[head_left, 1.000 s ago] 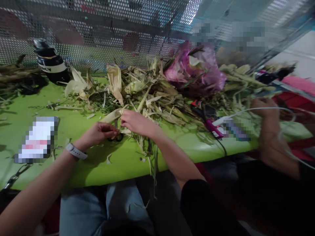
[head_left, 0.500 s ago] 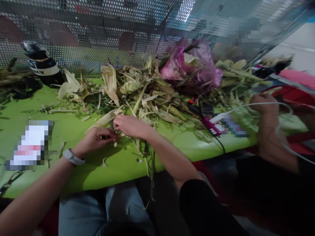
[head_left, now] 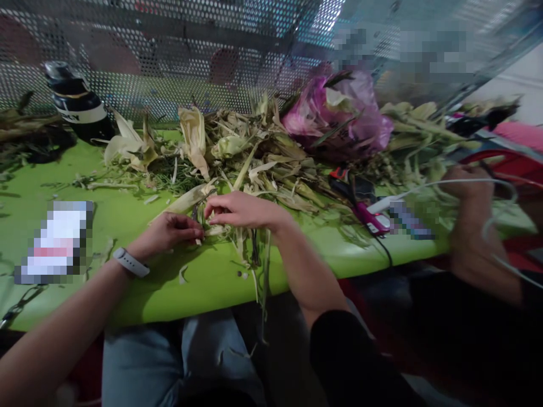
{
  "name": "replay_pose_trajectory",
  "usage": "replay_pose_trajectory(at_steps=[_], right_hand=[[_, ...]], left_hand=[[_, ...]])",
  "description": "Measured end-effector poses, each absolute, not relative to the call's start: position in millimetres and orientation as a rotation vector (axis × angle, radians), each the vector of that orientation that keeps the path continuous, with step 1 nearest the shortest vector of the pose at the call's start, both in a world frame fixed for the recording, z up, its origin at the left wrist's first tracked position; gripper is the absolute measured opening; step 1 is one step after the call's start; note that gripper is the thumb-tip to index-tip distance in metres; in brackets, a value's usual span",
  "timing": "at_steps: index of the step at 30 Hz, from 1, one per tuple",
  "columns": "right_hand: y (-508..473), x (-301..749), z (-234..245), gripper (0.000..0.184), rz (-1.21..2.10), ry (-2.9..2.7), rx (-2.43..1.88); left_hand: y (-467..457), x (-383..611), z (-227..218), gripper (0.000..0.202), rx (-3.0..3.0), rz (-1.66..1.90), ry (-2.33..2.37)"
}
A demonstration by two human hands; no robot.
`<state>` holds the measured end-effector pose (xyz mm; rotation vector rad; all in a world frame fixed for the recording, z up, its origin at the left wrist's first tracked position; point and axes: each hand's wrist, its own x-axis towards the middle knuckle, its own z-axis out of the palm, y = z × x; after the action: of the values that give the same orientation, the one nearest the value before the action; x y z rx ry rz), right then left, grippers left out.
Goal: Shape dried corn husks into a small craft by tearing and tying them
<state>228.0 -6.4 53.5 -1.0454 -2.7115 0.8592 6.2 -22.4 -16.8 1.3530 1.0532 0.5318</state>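
My left hand (head_left: 167, 233), with a white watch at the wrist, rests on the green table (head_left: 127, 294), its fingers curled round a small dark tool, probably scissors (head_left: 195, 215), mostly hidden. My right hand (head_left: 240, 210) sits just to its right, fingers pinched on a pale strip of corn husk (head_left: 186, 199) that runs up and left. Both hands meet at the near edge of a big heap of dry corn husks (head_left: 254, 152).
A dark bottle (head_left: 78, 104) stands at the back left by the perforated metal screen. A purple plastic bag (head_left: 339, 116) lies on the heap. Pink and red tools (head_left: 367, 217) and a white cable lie to the right, where another person's hand (head_left: 469, 186) works.
Both hands stay together at the heap's edge with small finger movements; the right hand has risen slightly. The view shifted a little.
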Motion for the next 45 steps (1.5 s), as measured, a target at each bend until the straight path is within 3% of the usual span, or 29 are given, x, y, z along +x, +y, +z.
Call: replay_pose_trajectory(at_steps=[8,17,20,23,28,30,36,45], right_hand=[[-9,227,50,0.018,1.212,-2.387,-0.731],[-6,196,25,0.012,1.397,-1.98,-0.785],[-4,200,27,0.019,1.423,-1.964,-0.822],[7,215,30,0.032,1.203,-1.955,-0.949],[23,239,35,0.043,0.293,-1.858,-1.346],[17,239,40,0.042,0.11,-1.899,-1.426],[-20,219,51,0.017,0.58,-2.637,-1.253],[-25,197,36,0.021,0.27,-2.824,-1.267]], left_hand=[[-19,7,-24,0.034,1.384,0.52,1.078],[-24,7,-22,0.034,1.635,0.518,1.037],[-24,8,-22,0.035,1.656,0.513,1.019],[-25,10,-16,0.035,1.599,0.466,1.035],[-26,11,-8,0.033,1.51,0.461,1.087],[-26,10,-7,0.033,1.478,0.464,1.112],[-22,5,-13,0.034,1.452,0.477,1.076],[-21,5,-15,0.037,1.518,0.48,1.076]])
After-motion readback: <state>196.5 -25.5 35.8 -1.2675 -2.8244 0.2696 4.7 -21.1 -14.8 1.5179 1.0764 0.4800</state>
